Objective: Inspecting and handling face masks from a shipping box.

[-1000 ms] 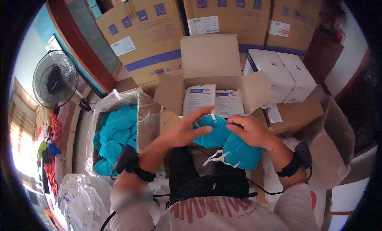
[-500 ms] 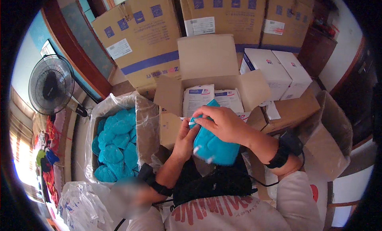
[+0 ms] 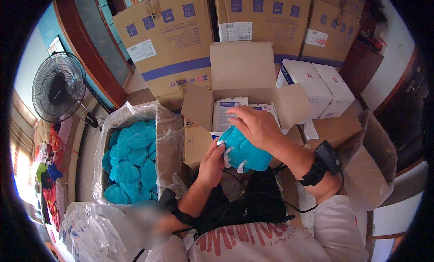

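Note:
Between my hands, over my lap, is a teal fabric face mask (image 3: 253,156) with several white strap ends along its left and lower edges; I cannot tell if more than one is stacked. My left hand (image 3: 210,167) pinches its left edge by a white strap, thumb on top. Across the upper edge lies my right hand (image 3: 257,126), its thumb and forefinger reaching past the mask and its other fingers hidden. Just beyond, an open cardboard box (image 3: 197,142) holds white printed packets (image 3: 224,110). To the left, a plastic-lined carton (image 3: 169,147) is filled with loose teal masks (image 3: 129,165).
Large sealed cartons (image 3: 169,45) stand along the back. Two white boxes (image 3: 307,83) sit on a brown carton (image 3: 334,131) at right, beside an open plastic-lined carton (image 3: 368,167). A black fan (image 3: 58,88) stands at far left; clear plastic bags (image 3: 92,232) lie lower left.
The mask has tilted flatter and moved slightly up and right. My right fingertips have left the strap at its left edge and lifted up and right. My left hand keeps its pinch.

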